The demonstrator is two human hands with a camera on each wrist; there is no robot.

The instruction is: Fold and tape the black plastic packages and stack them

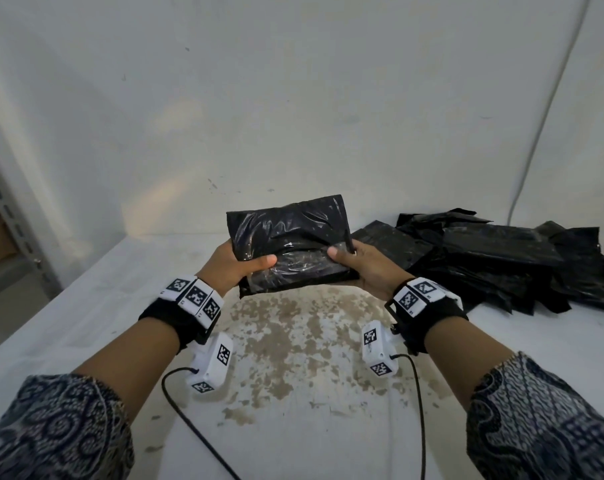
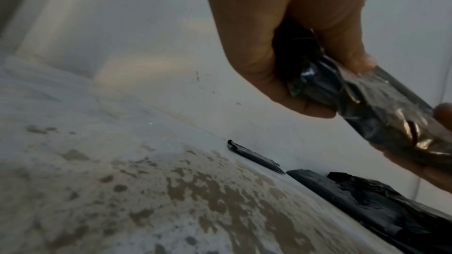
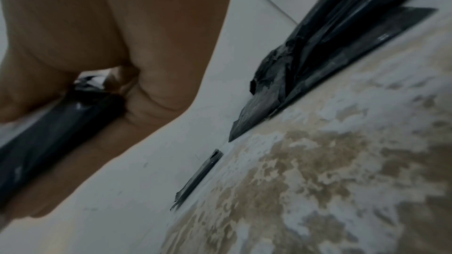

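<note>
Your head view is dim and greyish, with a faint warm patch on the wall (image 1: 176, 199) and straight lines bowed at the edges. Both wrist views are darker, soft and smeared; glare glints off the black plastic (image 2: 381, 107).

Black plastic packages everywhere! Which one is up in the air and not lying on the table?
The shiny, folded black plastic package, gripped by the left hand and right hand. The other black plastic packages lie heaped on the white table.
</note>
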